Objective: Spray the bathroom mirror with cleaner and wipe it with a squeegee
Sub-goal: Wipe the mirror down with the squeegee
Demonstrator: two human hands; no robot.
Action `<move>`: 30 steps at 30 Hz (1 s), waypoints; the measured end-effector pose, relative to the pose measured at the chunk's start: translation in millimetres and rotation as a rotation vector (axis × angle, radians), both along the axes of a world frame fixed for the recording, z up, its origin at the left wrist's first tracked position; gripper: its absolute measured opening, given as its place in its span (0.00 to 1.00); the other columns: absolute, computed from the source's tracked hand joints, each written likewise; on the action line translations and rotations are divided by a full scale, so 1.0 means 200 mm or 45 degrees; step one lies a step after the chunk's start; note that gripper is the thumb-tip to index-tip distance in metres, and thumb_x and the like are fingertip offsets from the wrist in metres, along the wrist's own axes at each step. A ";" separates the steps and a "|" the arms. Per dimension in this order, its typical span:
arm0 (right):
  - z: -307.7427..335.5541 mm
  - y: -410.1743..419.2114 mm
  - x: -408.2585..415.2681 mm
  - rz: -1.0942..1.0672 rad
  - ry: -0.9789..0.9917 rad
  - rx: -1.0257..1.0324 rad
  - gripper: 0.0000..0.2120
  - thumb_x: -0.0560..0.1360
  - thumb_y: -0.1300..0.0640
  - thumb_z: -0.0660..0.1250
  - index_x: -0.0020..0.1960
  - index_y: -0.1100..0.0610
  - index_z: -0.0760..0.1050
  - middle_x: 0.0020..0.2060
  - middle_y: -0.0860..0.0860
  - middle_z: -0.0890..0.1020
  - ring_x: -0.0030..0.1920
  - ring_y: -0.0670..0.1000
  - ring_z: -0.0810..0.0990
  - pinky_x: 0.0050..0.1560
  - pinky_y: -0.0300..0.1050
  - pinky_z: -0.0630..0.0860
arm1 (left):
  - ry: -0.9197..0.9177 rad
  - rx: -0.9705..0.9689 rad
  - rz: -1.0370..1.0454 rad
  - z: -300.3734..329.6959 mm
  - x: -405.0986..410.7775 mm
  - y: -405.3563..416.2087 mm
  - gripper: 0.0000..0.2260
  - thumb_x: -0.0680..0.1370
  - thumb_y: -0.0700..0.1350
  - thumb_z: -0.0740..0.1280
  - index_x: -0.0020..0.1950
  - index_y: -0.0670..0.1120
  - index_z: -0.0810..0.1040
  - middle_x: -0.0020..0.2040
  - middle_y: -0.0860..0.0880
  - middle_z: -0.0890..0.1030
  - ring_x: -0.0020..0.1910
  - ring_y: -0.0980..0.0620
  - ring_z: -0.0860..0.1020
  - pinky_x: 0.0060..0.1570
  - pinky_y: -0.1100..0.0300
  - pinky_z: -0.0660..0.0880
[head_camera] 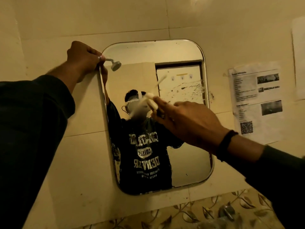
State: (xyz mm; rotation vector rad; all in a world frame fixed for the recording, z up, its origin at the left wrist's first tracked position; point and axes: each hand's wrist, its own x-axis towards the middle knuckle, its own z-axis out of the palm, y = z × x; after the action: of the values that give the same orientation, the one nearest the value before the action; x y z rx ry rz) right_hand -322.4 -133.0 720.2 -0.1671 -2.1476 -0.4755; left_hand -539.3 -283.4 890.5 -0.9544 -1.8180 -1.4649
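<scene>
1. Looking through the head view, we see the mirror (pixel 181 162) on the tiled wall (pixel 66 162) right in front of us. It is taller than it is wide, and its corners are round.

2. We hold the top left edge of the mirror with our left hand (pixel 82 59). The fingers are curled around the rim, so that hand is busy keeping the mirror from moving.

3. Our right hand (pixel 186 123) is in front of the middle of the glass. It pinches the squeegee (pixel 151 100), a pale thing that looks blurry. We cannot tell if its blade is touching the glass.

4. The squeegee's long side leans from low right to high left. It pokes out past our fingertips, up and to the left.

5. We see wet drops and streaks (pixel 189 90) on the upper right part of the mirror. They sit up and to the right of the squeegee, quite near it.

6. We think the right hand should do the next wipe, because it is much nearer the wet patch. It needs to go up and right to reach the drops.

7. We see papers (pixel 257 100) stuck on the wall to the right of the mirror.
</scene>
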 end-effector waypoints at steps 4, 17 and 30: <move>0.09 -0.16 -0.11 0.005 -0.036 -0.003 0.26 0.83 0.52 0.56 0.78 0.49 0.53 0.30 0.47 0.68 0.26 0.47 0.69 0.23 0.38 0.62 | -0.007 -0.001 -0.018 0.00 0.00 0.00 0.10 0.75 0.39 0.72 0.57 0.41 0.81 0.49 0.46 0.81 0.38 0.57 0.80 0.38 0.67 0.75; 0.06 -0.15 0.07 -0.080 -0.190 -0.152 0.18 0.83 0.51 0.54 0.73 0.49 0.64 0.31 0.44 0.65 0.27 0.42 0.67 0.23 0.35 0.61 | -0.004 0.023 -0.016 -0.01 -0.01 0.00 0.11 0.75 0.40 0.72 0.57 0.42 0.81 0.52 0.45 0.81 0.50 0.50 0.81 0.54 0.58 0.79; -0.02 -0.11 0.09 -0.128 -0.164 -0.223 0.23 0.83 0.55 0.54 0.77 0.48 0.57 0.31 0.43 0.61 0.27 0.42 0.65 0.23 0.35 0.59 | 0.002 0.039 -0.038 -0.01 -0.03 0.01 0.11 0.75 0.39 0.72 0.57 0.41 0.81 0.52 0.44 0.81 0.49 0.49 0.81 0.48 0.61 0.78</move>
State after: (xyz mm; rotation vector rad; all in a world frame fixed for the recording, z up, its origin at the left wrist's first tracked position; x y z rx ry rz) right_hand -305.1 -155.6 717.2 -0.3523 -2.3149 -0.3633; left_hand -545.9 -282.3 889.0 -0.9708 -1.7826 -1.5054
